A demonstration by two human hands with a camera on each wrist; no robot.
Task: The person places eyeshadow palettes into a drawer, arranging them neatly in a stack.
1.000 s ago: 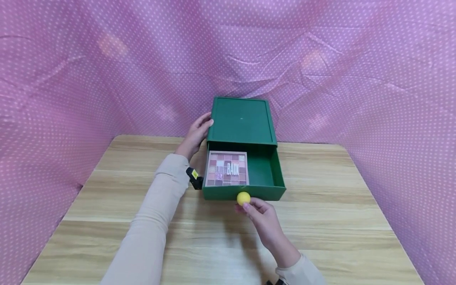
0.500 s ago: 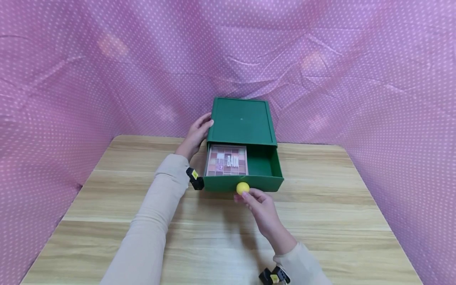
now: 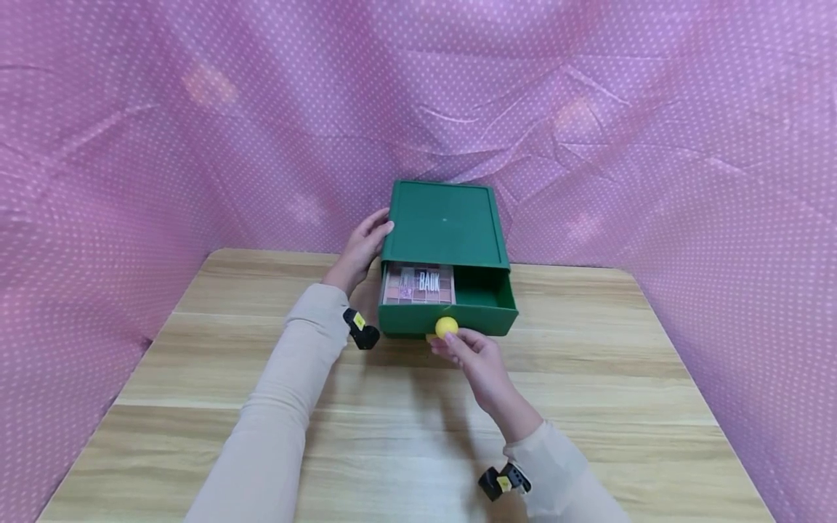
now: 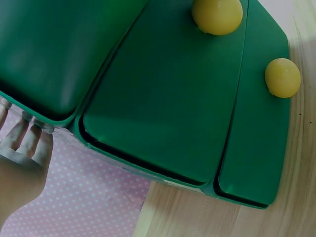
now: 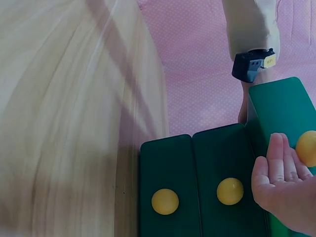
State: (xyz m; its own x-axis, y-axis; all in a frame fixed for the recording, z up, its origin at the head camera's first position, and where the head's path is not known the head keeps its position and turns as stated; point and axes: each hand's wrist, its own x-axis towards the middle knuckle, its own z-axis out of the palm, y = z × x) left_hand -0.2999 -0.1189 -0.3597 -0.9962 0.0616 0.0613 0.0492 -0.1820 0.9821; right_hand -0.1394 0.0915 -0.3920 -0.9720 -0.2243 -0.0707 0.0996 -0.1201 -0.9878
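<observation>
A green drawer cabinet [image 3: 451, 225] stands on the table with its top drawer [image 3: 484, 319] partly out. In that drawer, on the left side, lies a pink makeup palette [image 3: 418, 285] with "BACK" on its lid; its rear part is under the cabinet top. My left hand [image 3: 361, 247] rests on the cabinet's left side, its fingers fairly straight in the left wrist view. At the drawer front, my right hand [image 3: 482, 367] pinches the round yellow knob [image 3: 447, 327] between thumb and fingers. The right wrist view shows those fingers [image 5: 276, 155] beside the knob, the thumb hidden.
Two lower drawers with yellow knobs [image 5: 229, 191] [image 5: 165, 201] sit shut below the top one. Wood-grain table [image 3: 621, 378] surrounds the cabinet. A pink dotted cloth [image 3: 294, 131] hangs close behind and along both sides.
The top drawer has slid inward, away from me, with my right hand on its knob. More of the palette is now covered. My left hand has stayed on the cabinet's side.
</observation>
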